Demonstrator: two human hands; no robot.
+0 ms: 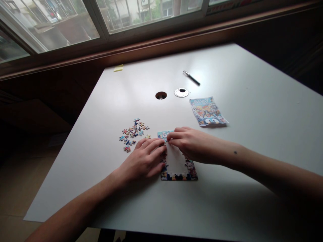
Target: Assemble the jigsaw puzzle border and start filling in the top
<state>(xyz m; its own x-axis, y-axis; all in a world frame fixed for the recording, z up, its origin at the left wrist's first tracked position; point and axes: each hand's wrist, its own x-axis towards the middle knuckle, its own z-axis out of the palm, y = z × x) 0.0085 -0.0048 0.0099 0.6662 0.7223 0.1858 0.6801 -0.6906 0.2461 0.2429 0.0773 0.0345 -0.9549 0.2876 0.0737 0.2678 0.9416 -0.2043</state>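
A partly assembled jigsaw puzzle (179, 177) lies in front of me, its picture border surrounding a bare pale middle. My left hand (147, 158) rests along the puzzle's left side, fingers stretched out and slightly apart, fingertips on the border. At the upper part of the puzzle, my right hand (183, 141) has thumb and fingers pinched together on a puzzle piece, which the fingers mostly hide. Just beyond my left hand, loose puzzle pieces (133, 132) are scattered in a small heap.
A creased picture sheet (208, 111) lies to the right beyond the puzzle. Farther back are a black pen (192, 78), a round cable hole (160, 95) and its metal cover (181, 92). A yellow note (118, 68) sits at the white table's (101, 188) far-left corner, by the window.
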